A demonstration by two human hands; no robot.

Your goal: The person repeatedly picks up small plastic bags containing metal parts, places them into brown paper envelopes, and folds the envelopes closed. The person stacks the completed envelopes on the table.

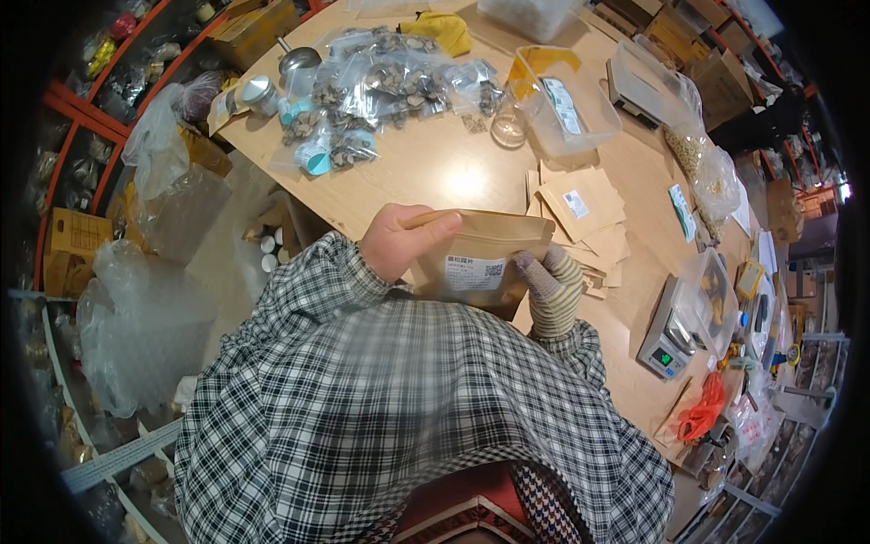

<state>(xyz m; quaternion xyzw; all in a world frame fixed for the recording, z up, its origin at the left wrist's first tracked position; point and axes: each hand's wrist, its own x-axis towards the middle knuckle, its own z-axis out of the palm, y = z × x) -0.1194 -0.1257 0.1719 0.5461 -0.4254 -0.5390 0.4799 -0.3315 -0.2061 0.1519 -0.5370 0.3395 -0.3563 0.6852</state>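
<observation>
Between both hands is a brown kraft paper zip pouch (435,272) with a white printed label on its front. My left hand (401,239), bare, pinches the pouch's upper left corner, thumb on the front. My right hand (552,282), in a striped knitted glove, grips its right side. To the right on the wooden table (421,183) lies a loose pile of flat kraft pouches (591,200), the top one labelled. Farther back are many clear plastic bags of dark dried slices (394,78), some with teal-and-white labels. What the held pouch contains is hidden.
A metal scoop (299,60), a lidded jar (259,94), a clear round container (510,129) and an open plastic tub (571,129) stand at the back. At right are a digital scale (665,357), a clear box (714,299) and a red plastic bag (703,408). Shelves flank the table.
</observation>
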